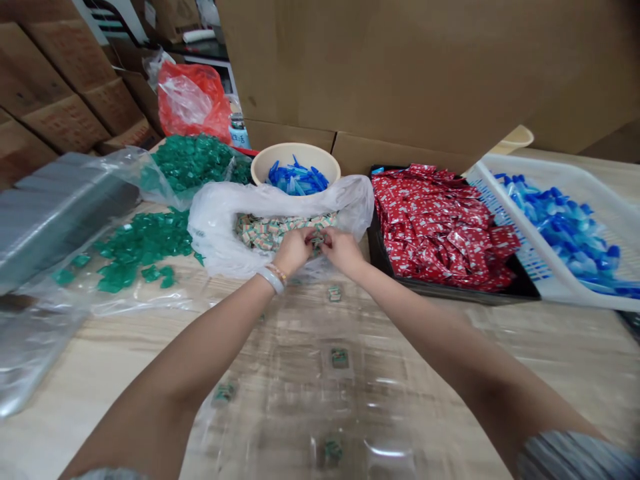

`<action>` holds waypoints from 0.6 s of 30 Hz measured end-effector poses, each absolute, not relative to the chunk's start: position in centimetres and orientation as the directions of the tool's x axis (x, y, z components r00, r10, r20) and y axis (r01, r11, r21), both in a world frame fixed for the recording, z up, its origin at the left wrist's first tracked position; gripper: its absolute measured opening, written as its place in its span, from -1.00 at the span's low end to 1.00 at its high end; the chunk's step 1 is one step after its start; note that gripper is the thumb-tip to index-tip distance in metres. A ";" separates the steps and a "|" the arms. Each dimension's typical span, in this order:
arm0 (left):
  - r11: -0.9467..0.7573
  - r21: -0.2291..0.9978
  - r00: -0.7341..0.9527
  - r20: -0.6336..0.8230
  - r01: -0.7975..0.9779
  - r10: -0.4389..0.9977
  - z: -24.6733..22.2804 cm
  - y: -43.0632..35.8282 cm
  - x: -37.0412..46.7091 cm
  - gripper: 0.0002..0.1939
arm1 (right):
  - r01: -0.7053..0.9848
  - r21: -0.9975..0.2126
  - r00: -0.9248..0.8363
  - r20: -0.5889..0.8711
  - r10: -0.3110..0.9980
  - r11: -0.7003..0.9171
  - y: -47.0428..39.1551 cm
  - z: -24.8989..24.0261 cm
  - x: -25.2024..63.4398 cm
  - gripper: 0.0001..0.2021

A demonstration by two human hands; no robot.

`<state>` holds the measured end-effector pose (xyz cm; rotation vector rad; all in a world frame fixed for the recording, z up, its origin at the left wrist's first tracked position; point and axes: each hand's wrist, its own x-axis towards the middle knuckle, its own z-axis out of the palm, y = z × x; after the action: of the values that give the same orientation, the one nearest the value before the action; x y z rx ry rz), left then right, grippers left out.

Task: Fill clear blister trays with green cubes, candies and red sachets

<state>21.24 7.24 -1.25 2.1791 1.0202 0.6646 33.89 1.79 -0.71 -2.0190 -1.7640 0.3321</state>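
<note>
My left hand [294, 253] and my right hand [343, 252] meet at the near edge of a white plastic bag [213, 223], fingertips pinched together. Small green, orange and cream printed pieces [316, 241] show between the fingers; how many each hand holds is hidden. The opened bag is filled with a heap of the same small pieces [265, 230]. Below my hands lie clear plastic trays [300, 400], blurred, with single pieces in some places, such as a printed piece [339, 358] near the middle.
Green translucent pieces [145, 240] spread at left. A cream bowl [260, 175] holds blue pointed pieces. Red packets [440, 227] fill a black tray at right, beside a white basket [540, 250] of blue items. Cardboard [390, 80] rises behind; boxes [60, 87] are stacked left.
</note>
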 end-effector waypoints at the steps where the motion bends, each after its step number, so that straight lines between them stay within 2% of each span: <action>1: -0.463 0.745 0.550 0.156 0.480 0.821 -1.2 7.3 21.3 -0.59 | 0.878 -0.472 0.144 0.106 0.984 -0.077 1.8 -0.7 33.9 -0.73; 6: -0.241 0.838 0.373 0.050 0.489 0.927 -1.2 7.3 22.1 -0.67 | 0.872 -0.489 0.098 0.142 0.985 -0.016 1.9 -1.0 34.1 -0.75; 11: -0.349 0.796 0.436 0.120 0.494 0.892 -1.2 6.9 22.0 -0.73 | 0.885 -0.464 0.115 0.148 0.982 -0.034 1.8 -1.0 34.0 -0.76; 18: -0.475 0.748 0.544 0.183 0.463 0.819 -1.0 6.5 21.8 -0.73 | 0.936 -0.352 0.067 0.175 0.982 -0.001 1.3 -0.8 34.2 -0.74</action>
<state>21.81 6.55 -1.03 2.1334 1.0292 0.7080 34.17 1.33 -0.83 -1.9793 -1.9103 0.1699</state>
